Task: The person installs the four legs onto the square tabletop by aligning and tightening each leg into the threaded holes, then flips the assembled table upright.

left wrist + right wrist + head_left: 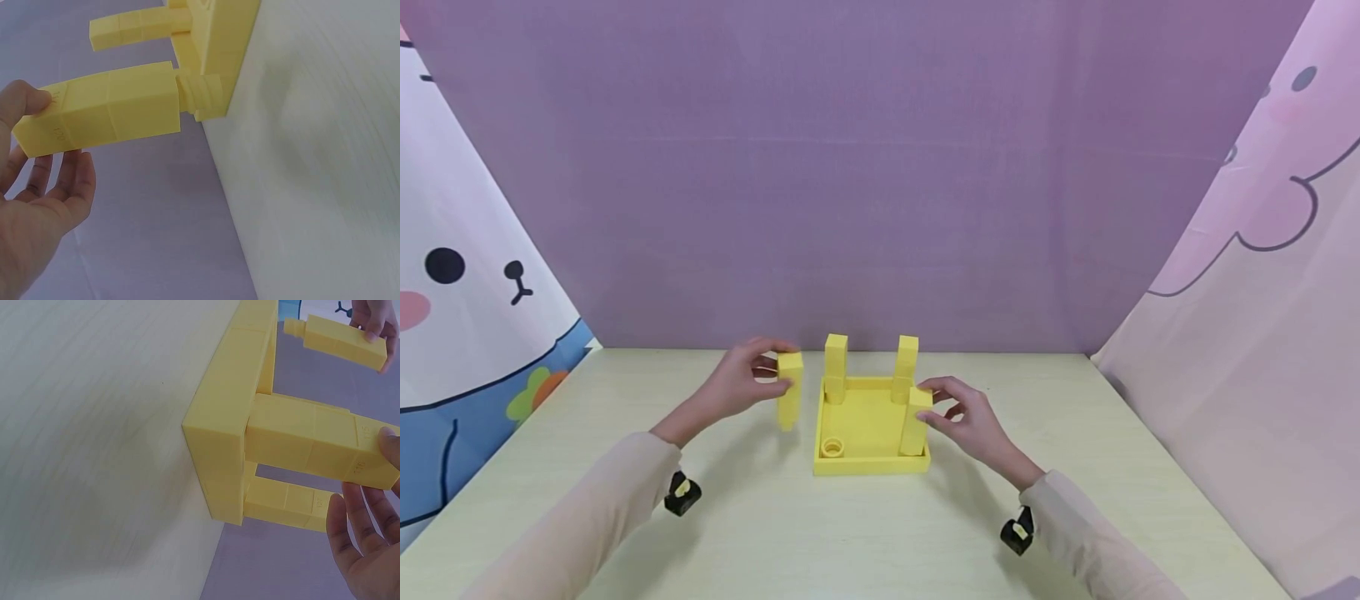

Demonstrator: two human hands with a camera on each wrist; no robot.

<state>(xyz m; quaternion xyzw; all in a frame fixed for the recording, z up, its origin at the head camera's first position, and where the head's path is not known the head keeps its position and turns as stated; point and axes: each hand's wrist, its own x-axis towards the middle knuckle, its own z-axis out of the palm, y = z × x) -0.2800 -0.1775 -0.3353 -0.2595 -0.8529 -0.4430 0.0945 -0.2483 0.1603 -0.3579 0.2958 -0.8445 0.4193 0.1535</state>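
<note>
Fingers of the right hand (pixel 976 425) are clamped on one post (pixel 913 429) at the yellow tray's (pixel 871 466) near-right corner; one bare ring (pixel 832 455) is seen near-left. Outside the left edge, a second post (pixel 788 408) is pinched by the left hand (pixel 741 382), best lowered squarely onto that ring. A third post (pixel 836 367) and fourth post (pixel 906 360) are stood at the far corners.

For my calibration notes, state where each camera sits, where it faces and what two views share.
Head: worn on the head, facing forward and down at the yellow tray; left grip, right grip and both sleeves show.
Left wrist: worn there, facing the left post, lifted, yellow tray beyond; only the left grip shows.
Right wrist: worn there, facing the right post; the right grip shows near, the left grip farther off.
Head and right wrist share both grips and their posts.
</note>
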